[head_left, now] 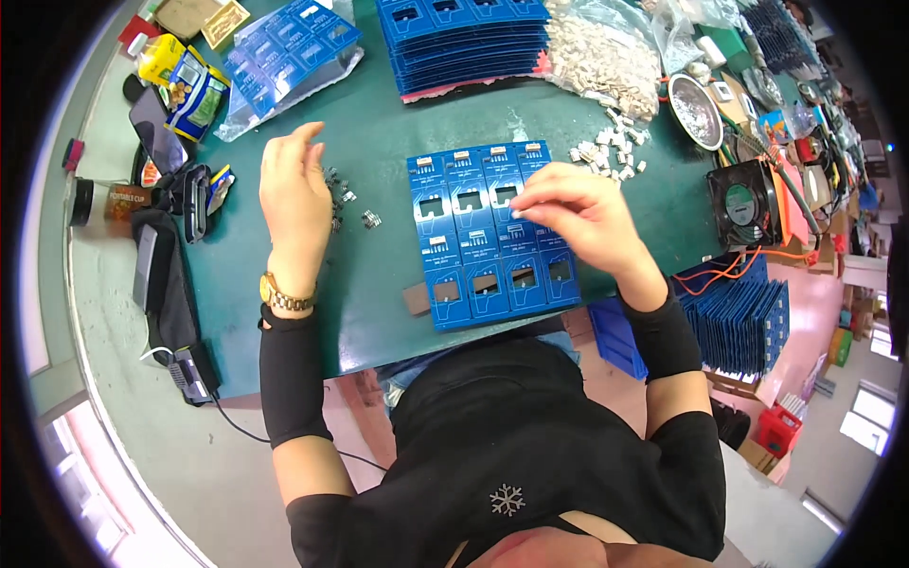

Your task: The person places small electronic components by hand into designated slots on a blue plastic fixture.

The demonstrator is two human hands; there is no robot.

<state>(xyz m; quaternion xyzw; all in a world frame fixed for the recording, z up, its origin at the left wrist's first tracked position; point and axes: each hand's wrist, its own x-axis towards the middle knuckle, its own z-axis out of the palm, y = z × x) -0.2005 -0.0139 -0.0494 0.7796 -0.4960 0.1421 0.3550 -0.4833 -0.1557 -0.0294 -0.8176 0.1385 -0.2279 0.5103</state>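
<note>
The blue circuit-board panel [492, 232] lies flat on the green table [379, 123], its long axis running away from the person. The right hand [578, 213] hovers over the panel's right half, fingers pinched narrow; what they hold is too small to tell. The left hand [294, 189] rests well left of it, fingers loosely spread beside small metal parts [346, 204].

Bare green tabletop [379, 275] lies open between the small metal parts [346, 204] and the blue circuit panel [488, 232], and at the panel's twelve o'clock. White connectors [606, 156] crowd its two o'clock, a black fan [743, 201] stands at three, and a black pouch [175, 275] blocks nine.
</note>
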